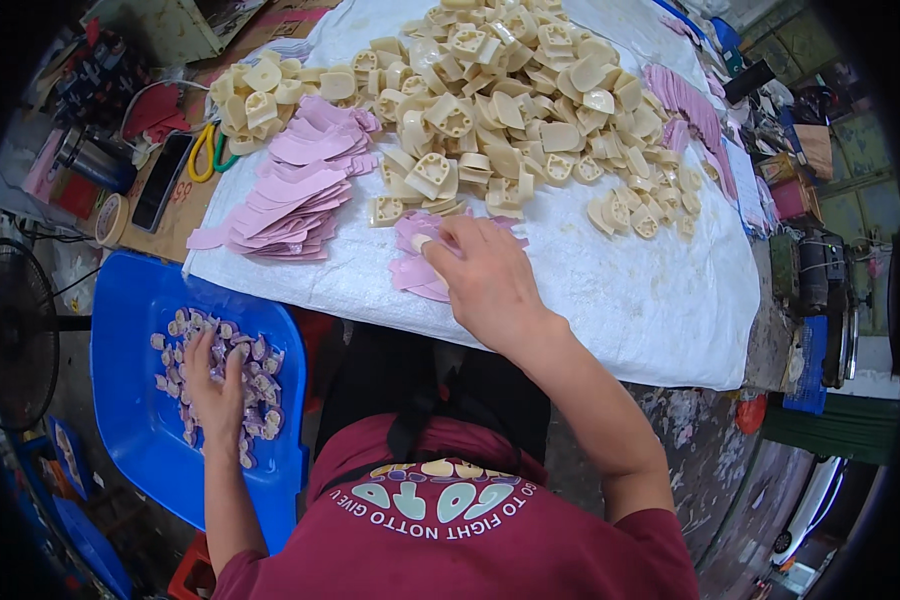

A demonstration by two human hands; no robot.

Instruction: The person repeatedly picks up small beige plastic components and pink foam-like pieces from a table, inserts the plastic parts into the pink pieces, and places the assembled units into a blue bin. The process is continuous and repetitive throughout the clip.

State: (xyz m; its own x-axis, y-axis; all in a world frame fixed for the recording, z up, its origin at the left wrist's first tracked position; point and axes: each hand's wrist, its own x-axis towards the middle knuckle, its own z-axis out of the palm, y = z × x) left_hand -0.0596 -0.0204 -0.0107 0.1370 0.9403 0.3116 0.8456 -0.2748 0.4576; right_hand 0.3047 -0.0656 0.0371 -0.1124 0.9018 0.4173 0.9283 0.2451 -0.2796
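Worker's ten o'clock, left hand (215, 390) hung loosely spread, seemingly empty, over wrapped pieces (269, 365); twelve, right hand (490, 280) curled over pink strips (413, 275), grip unclear, single lifts seeming wisest!

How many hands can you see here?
2: the left hand is at the blue tub, over small pieces; the right hand is at pink pieces on the white sheet.

Pale lettering (438, 497) marks the maroon shirt (450, 555), red characters (182, 190) the cardboard (178, 218).
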